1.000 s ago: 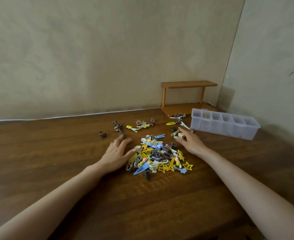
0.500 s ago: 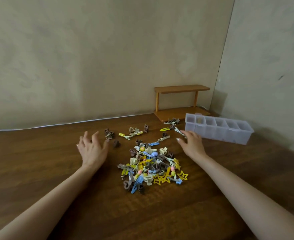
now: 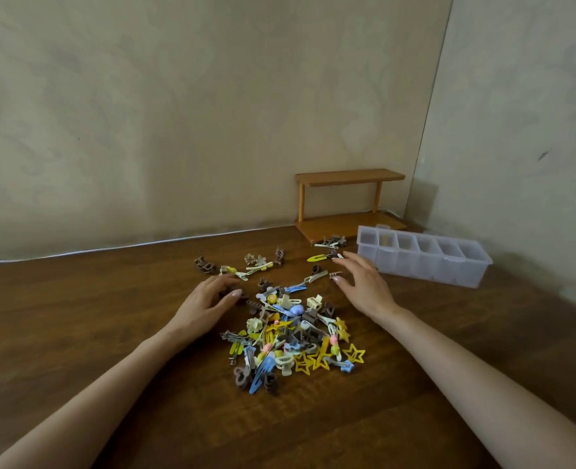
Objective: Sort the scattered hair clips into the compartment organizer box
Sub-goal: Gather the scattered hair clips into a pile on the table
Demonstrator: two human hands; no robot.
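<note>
Start at the left: a few small brown claw clips (image 3: 205, 264) lie apart from the rest on the counter (image 3: 76, 333), toward the wall. Your left grip (image 3: 201, 306) sits just this side of them, at the pile's left edge, with its fingers bent down over a little brown clip (image 3: 242, 295). Whether thumb and fingers actually pinch it cannot be told from here.

The pile (image 3: 293, 333) of hair clips is heaped between your two arms and tangled. A flat blue snap clip (image 3: 262, 372) lies at the near edge and yellow star clips (image 3: 354, 353) at the near right.

Expect all of it to be very light, stiff plastic or thin metal. It will probably be slick on the polished wood, so a nudged clip will skate rather than lift. Flat snap clips lie flush, so pinch them by their long edges or tip one end up first. Claw clips stand proud. Take them across the body, not by the wings, or they will spring open and snag a neighbour. Teeth may drag a second clip up with the first.

Further right a yellow snap clip (image 3: 317, 258) lies beyond the pile. Your right grip (image 3: 364, 286) is spread flat and holds nothing, its fingertips near a small stray clip (image 3: 335, 275). The organizer box (image 3: 425, 270) stands just beyond it, open at the top, with a wooden shelf (image 3: 347, 201) behind.
</note>
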